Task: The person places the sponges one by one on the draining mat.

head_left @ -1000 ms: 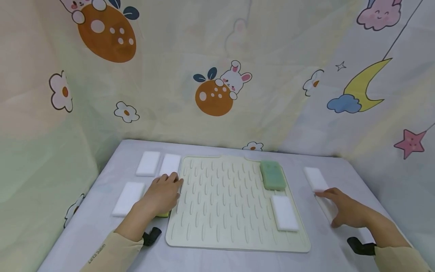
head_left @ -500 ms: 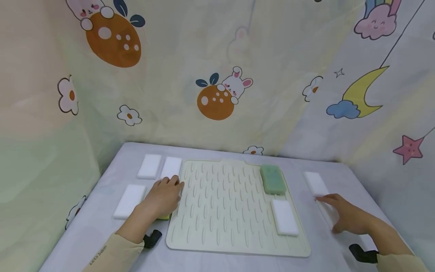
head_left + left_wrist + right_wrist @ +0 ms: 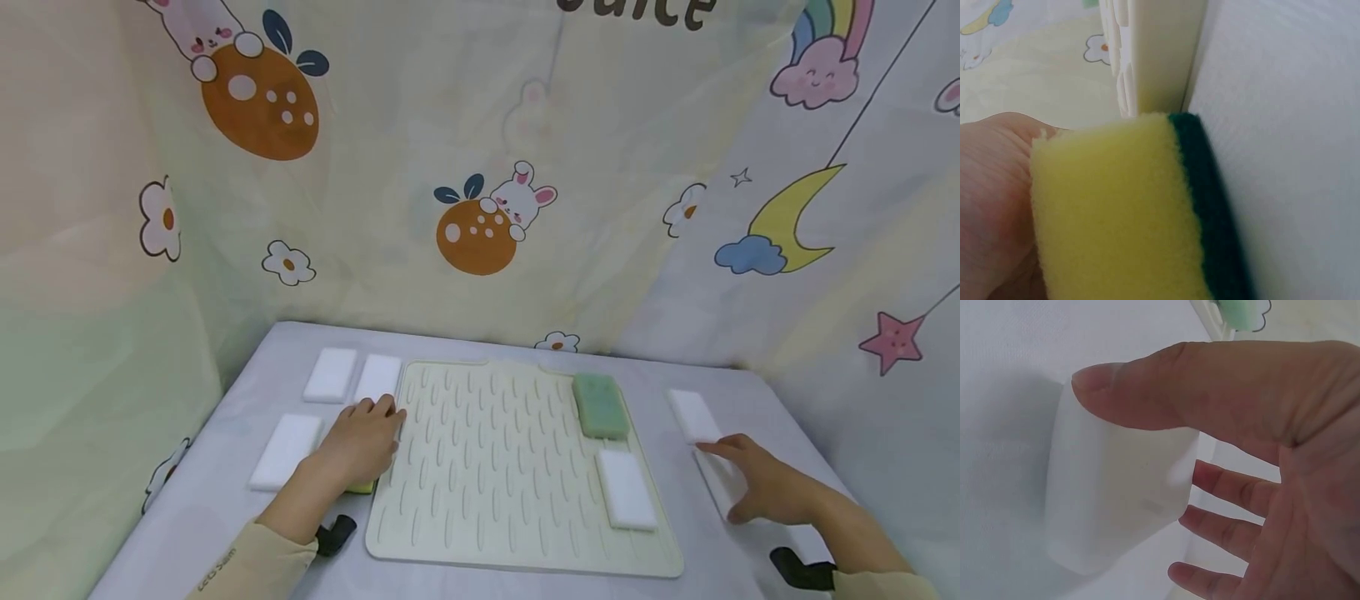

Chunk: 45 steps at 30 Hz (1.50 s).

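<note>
In the head view my left hand (image 3: 360, 446) rests over a sponge at the left edge of the cream ridged mat (image 3: 517, 533), its fingers bent down around it. The left wrist view shows that sponge (image 3: 1116, 212) against the palm, yellow with a dark green scouring layer facing the white cloth; the fingertips are hidden. At the right, my right hand (image 3: 776, 483) holds a white sponge block (image 3: 722, 483) between thumb and fingers. Up close in the right wrist view, the thumb lies along one edge of that block (image 3: 1122, 494), fingers at the opposite side.
A green sponge (image 3: 600, 406) and a white block (image 3: 627, 490) lie on the mat's right side. Another white block (image 3: 693, 415) lies beyond my right hand. Three more white blocks, one being this block (image 3: 286, 452), lie on the left. A printed curtain (image 3: 480, 308) stands behind the table.
The head view has tilted slightly upward, so everything sits lower in the picture. Both hands keep their places on the sponges, and nothing on the table has visibly moved.
</note>
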Each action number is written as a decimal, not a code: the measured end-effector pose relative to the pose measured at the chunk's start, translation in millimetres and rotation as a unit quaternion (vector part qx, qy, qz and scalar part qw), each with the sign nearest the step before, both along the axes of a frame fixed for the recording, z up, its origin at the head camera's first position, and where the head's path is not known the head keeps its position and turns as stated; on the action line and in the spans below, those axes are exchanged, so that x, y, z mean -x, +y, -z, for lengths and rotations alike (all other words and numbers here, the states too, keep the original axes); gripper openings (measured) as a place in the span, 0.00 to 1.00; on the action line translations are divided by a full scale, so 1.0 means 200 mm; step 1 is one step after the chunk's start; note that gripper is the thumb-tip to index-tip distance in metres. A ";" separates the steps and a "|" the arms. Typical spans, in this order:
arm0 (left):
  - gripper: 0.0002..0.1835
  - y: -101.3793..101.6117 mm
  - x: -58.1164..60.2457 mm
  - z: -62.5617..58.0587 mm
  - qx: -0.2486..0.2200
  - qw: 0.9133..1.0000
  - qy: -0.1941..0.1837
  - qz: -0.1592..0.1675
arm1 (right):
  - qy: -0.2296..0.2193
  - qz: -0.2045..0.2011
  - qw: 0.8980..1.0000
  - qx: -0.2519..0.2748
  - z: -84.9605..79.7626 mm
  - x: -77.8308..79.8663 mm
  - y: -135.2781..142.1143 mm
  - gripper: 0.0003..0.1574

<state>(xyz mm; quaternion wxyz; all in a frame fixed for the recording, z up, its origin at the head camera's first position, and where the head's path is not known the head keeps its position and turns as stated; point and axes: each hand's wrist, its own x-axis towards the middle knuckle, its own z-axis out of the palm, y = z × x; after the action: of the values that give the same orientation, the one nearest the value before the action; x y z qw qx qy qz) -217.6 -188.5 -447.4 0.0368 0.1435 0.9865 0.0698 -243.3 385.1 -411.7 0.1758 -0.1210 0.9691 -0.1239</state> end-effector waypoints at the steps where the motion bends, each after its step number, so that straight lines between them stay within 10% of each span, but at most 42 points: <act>1: 0.26 0.00 0.00 0.00 0.000 1.000 0.000 0.000 | 0.005 -0.004 1.000 -0.002 0.00 0.00 0.00 0.66; 45: 0.26 0.00 0.01 0.01 0.004 1.000 0.003 0.002 | 0.083 -0.066 0.994 -0.023 -0.16 -0.08 -0.37 0.61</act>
<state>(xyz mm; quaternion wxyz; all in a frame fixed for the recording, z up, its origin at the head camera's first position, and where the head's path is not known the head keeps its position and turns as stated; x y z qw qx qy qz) -220.0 -188.6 -450.0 0.0341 0.1457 0.9866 0.0657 -227.8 310.6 -379.3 0.1054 -0.1908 0.9728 -0.0791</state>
